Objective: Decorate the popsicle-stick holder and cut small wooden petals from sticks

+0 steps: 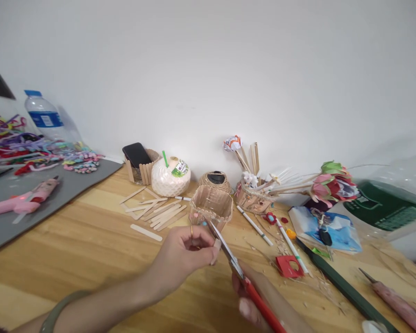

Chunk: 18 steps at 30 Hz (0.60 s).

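- Well, the left hand (185, 252) has thumb and fingertips pinched together on a small wooden piece (216, 247).
- The right hand (272, 293) is curled round the red handles of scissors (260, 298), their blades just beside that piece.
- Directly beyond the left fingers stands a basket (211, 203), its front partly covered by the scissor tips.
- Left of it, beyond the fingers: craft sticks (169, 216) and a coconut (169, 180).
- Right of the fingers: a pen (254, 225) and a red card (282, 264).
- The coconut's sticker and a far-left bottle's blue label (45, 119) are too small to read.
- Beneath the fingers, a wooden table (90, 226); beyond, a white wall (194, 83).
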Each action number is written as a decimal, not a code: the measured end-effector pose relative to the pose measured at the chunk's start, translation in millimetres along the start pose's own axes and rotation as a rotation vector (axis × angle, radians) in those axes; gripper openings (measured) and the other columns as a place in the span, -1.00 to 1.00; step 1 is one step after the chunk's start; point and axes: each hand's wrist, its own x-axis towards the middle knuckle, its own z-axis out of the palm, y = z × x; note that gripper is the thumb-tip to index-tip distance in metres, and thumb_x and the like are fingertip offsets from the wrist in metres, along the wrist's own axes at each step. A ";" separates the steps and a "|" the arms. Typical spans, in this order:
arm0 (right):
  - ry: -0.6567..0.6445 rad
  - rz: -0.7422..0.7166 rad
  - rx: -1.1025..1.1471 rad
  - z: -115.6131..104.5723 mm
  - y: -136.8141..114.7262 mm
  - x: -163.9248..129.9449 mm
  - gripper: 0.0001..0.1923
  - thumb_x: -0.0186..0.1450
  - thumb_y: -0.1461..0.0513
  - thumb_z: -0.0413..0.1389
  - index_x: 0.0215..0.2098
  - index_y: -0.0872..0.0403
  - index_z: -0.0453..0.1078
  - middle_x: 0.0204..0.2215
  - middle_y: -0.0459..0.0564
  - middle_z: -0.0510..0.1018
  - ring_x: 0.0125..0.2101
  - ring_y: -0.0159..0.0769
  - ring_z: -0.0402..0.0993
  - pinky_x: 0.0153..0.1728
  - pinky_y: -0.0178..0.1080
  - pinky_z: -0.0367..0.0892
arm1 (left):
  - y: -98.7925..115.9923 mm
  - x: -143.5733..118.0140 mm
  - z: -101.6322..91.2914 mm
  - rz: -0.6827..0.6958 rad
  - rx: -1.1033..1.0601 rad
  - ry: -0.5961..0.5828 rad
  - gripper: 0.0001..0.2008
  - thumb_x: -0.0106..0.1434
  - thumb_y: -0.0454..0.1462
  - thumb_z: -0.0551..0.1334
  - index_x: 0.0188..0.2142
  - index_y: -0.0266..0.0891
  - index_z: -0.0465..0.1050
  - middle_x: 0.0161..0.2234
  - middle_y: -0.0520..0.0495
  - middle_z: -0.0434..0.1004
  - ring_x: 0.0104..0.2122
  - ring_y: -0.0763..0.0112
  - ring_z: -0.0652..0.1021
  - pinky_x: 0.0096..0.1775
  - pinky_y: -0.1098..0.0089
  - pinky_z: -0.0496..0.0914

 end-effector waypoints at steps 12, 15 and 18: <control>-0.032 -0.051 -0.072 -6.7 -6.2 5.2 -0.34 0.03 -0.36 -0.08 -0.40 0.04 0.21 -0.52 -0.14 0.22 -0.49 -0.32 0.11 -0.46 -0.28 0.13 | 0.6 0.8 -1.3 -0.025 -0.009 -0.024 -0.92 -0.15 -0.35 0.32 -0.64 -0.29 0.43 -0.67 0.08 0.43 -0.60 0.55 0.38 -0.47 0.49 0.28; -0.044 -0.045 -0.078 -7.3 -13.3 5.5 -0.35 0.02 -0.37 -0.08 -0.45 0.03 0.16 -0.54 -0.16 0.18 -0.50 -0.33 0.08 -0.49 -0.29 0.08 | 0.5 2.3 -1.6 -0.020 0.000 -0.027 -0.93 -0.14 -0.36 0.32 -0.64 -0.29 0.44 -0.66 0.08 0.44 -0.60 0.55 0.39 -0.46 0.49 0.29; -0.077 -0.008 -0.085 -8.5 -24.1 6.0 -0.31 -0.02 -0.40 -0.11 -0.46 0.03 0.12 -0.55 -0.19 0.15 -0.52 -0.36 0.04 -0.51 -0.30 0.02 | -0.1 4.8 -2.6 -0.022 0.006 -0.029 -0.93 -0.15 -0.37 0.33 -0.63 -0.29 0.45 -0.67 0.09 0.44 -0.61 0.55 0.39 -0.47 0.49 0.30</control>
